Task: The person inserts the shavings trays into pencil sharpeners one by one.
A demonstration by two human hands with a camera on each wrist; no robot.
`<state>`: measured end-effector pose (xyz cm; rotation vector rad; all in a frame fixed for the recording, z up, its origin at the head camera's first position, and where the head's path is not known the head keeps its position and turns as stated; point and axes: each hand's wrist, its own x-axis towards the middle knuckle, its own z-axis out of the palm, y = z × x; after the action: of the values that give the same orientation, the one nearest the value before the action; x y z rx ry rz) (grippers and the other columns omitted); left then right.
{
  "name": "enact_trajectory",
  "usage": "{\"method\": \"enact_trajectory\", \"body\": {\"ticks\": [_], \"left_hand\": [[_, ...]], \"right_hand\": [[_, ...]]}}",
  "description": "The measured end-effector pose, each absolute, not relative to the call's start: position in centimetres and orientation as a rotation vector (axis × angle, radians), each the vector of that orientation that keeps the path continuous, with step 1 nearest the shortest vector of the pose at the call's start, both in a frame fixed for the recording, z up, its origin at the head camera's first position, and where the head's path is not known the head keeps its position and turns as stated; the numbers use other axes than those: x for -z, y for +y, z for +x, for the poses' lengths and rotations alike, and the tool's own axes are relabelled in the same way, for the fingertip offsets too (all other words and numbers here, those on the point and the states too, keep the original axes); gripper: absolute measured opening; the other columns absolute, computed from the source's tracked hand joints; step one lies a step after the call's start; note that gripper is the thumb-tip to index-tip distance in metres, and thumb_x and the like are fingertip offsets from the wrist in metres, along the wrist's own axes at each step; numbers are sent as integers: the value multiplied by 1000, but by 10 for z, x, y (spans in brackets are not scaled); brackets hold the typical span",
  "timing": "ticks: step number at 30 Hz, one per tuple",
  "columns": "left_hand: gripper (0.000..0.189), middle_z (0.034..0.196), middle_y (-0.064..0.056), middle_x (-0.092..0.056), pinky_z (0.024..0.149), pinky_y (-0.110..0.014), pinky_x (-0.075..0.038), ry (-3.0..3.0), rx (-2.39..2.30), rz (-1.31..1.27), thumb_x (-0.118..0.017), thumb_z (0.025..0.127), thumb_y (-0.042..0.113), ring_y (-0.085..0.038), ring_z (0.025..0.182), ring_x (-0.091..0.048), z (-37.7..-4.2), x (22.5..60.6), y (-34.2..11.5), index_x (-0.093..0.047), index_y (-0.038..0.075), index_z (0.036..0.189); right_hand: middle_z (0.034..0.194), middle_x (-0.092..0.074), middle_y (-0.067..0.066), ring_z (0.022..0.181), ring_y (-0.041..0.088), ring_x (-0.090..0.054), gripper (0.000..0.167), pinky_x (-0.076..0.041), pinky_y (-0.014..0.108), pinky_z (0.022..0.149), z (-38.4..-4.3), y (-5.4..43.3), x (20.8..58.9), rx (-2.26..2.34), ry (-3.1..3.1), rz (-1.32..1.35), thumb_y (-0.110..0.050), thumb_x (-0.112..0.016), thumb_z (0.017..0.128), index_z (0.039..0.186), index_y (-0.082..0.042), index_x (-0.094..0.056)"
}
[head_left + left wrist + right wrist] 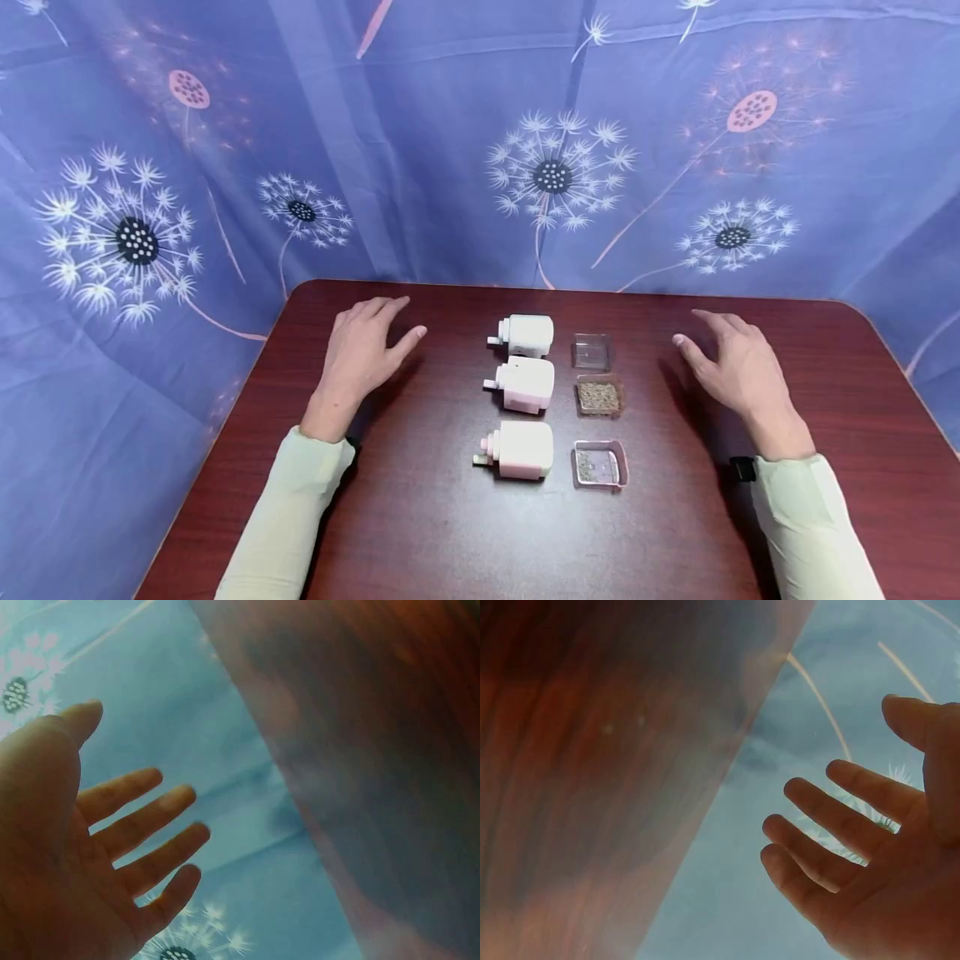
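My left hand (362, 348) is held over the left part of the table with its fingers straight and thumb apart, holding nothing. On the other side my right hand (738, 367) is held the same way, also without anything in it. Between them three white bottle-like containers (526, 336) lie in a column, their narrow stepped necks pointing left. To their right is a column of small clear trays. The back tray (592, 353) looks bare, the middle tray (621, 398) holds brownish dried bits, and the front tray (624, 467) has a thin scatter of them.
The dark red wooden table (420, 533) has rounded back corners. Behind it and along its sides hangs a blue cloth (435, 167) printed with dandelions. The right hand is nearer the trays, the left hand nearer the white containers.
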<state>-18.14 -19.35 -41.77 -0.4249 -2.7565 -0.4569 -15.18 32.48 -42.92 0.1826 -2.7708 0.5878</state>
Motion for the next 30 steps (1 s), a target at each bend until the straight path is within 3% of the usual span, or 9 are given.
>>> {"method": "enact_trajectory", "body": {"ticks": [7, 15, 23, 30], "left_hand": [[56, 130, -10, -71, 95, -54, -48, -2732, 490, -550, -65, 102, 55, -35, 119, -64, -171, 413, -186, -70, 12, 137], [52, 123, -4, -73, 94, -49, -49, -2734, 544, -671, -67, 102, 55, -29, 111, -66, -153, 411, -176, -73, 13, 133], [50, 123, 1, -74, 99, -48, -49, -2739, 589, -802, -66, 102, 55, -25, 116, -68, -135, 404, -160, -73, 16, 131], [47, 118, 5, -73, 95, -41, -50, -2750, 624, -925, -67, 101, 56, -16, 112, -67, -116, 398, -147, -72, 20, 132]], "right_hand": [[131, -64, 33, 122, 56, -57, 49, -42, 69, 101, -143, 313, 427, -617, -2787, 260, -32, -68, 105, 138, 3, -62], [122, -70, 25, 115, 50, -63, 45, -46, 67, 94, -124, 304, 425, -598, -2775, 384, -29, -74, 101, 133, 1, -66], [116, -72, 19, 108, 44, -67, 39, -51, 64, 88, -105, 294, 421, -574, -2783, 451, -30, -75, 100, 126, -2, -70], [113, -74, 12, 106, 37, -70, 33, -54, 59, 88, -89, 283, 418, -573, -2769, 539, -30, -77, 99, 120, -5, -73]]}}
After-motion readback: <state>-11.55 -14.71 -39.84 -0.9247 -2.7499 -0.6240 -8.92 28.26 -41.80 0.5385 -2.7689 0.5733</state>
